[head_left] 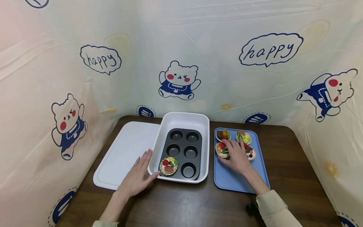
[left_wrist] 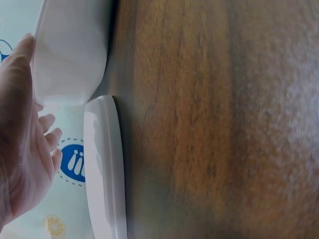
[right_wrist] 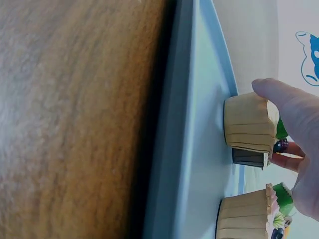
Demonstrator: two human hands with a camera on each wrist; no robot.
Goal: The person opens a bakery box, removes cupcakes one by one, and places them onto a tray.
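My left hand (head_left: 137, 178) rests at the near left corner of a white tub (head_left: 158, 138), fingers straight, thumb by the front rim. Inside the tub lies a dark muffin tin (head_left: 181, 155); its near left cup holds a fruit-topped toy cupcake (head_left: 168, 166). On the blue tray (head_left: 235, 183), my right hand (head_left: 237, 156) grips the near left cupcake (head_left: 222, 150), thumb on one side of its pleated paper case (right_wrist: 249, 122) and fingers on the other. Another cupcake (head_left: 250, 153) sits to its right, partly under the hand.
Behind the right hand, two more cupcakes stand on the tray, one with brown and yellow topping (head_left: 223, 134) and one with green and yellow (head_left: 244, 136). A white board (head_left: 122, 154) lies left of the tub, on the brown table (head_left: 187, 205). A printed curtain (head_left: 141, 78) surrounds the table.
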